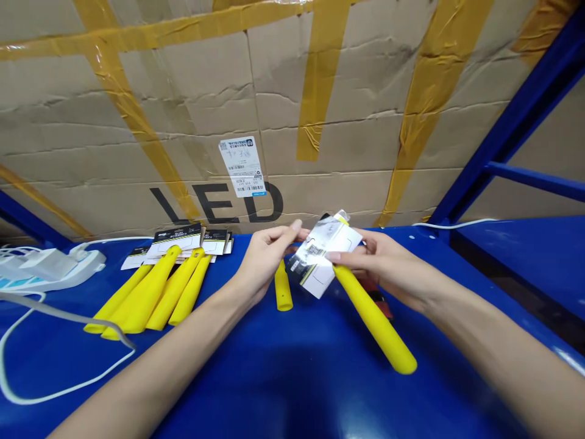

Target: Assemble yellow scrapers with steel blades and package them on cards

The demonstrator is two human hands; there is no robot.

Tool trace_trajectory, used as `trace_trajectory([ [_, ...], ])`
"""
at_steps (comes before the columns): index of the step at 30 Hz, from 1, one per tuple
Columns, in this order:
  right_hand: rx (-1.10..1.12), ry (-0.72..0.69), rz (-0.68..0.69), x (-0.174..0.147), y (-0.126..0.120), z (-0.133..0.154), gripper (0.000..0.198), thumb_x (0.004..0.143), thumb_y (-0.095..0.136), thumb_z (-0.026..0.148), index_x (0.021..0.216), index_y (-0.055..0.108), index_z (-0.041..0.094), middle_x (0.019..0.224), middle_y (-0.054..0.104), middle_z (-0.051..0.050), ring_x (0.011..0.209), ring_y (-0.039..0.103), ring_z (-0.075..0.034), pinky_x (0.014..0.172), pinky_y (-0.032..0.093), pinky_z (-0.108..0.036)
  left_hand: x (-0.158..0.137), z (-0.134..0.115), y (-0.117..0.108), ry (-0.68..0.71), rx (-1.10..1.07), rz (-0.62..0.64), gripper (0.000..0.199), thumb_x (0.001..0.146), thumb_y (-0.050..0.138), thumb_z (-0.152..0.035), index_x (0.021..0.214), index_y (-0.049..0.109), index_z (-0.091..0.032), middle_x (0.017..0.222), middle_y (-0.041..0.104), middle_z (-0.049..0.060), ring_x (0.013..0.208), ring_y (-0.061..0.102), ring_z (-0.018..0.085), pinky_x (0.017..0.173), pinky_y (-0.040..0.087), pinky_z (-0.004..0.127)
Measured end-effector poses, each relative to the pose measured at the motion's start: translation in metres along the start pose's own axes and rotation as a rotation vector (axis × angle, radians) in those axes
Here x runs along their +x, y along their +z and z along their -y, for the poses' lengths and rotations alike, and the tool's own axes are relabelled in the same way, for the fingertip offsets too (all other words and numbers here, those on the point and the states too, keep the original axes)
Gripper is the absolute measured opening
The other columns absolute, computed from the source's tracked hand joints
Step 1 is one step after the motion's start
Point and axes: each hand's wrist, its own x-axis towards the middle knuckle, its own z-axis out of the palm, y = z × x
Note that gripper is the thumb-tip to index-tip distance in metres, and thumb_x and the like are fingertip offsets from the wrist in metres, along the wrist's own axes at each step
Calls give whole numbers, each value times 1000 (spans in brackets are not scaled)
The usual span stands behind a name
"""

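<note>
A yellow tube [377,323] with a black-and-white header card [320,250] at its upper end is in my right hand [381,262]. My right thumb presses on the card where it meets the tube, with the other fingers behind. My left hand [267,256] is at the card's left edge, thumb stretched out and fingers partly hidden; it does not clearly grip anything. Under the left fingers, a short yellow piece [283,289] with a small hole lies on the blue surface. A dark red object [378,300] lies partly hidden beneath my right hand.
Several carded yellow tubes [141,299] lie in a pile at left. Beyond them is a white power strip [77,268] with plugs and a loose cable [27,402]. A large taped cardboard box [205,122] stands behind the blue surface [274,390]. A blue metal frame [498,134] rises at right.
</note>
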Motion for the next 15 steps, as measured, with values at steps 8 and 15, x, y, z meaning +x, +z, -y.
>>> trace_trajectory([
  [8, 355, -63, -205, 28, 12, 21, 16, 81, 74, 15, 96, 71, 17, 107, 78, -9, 85, 74, -19, 78, 64, -30, 2, 6, -7, -460, -343, 132, 43, 105, 35, -44, 118, 61, -12, 93, 76, 19, 80, 75, 26, 77, 59, 39],
  [15, 349, -116, -321, 36, 0, 15, 20, 76, 81, 14, 91, 71, 21, 105, 78, -4, 97, 74, -21, 88, 64, -36, -5, -4, -8, -483, -169, 363, 39, 104, 28, -54, 113, 50, -23, 68, 64, 4, 45, 56, 12, 45, 41, 20],
])
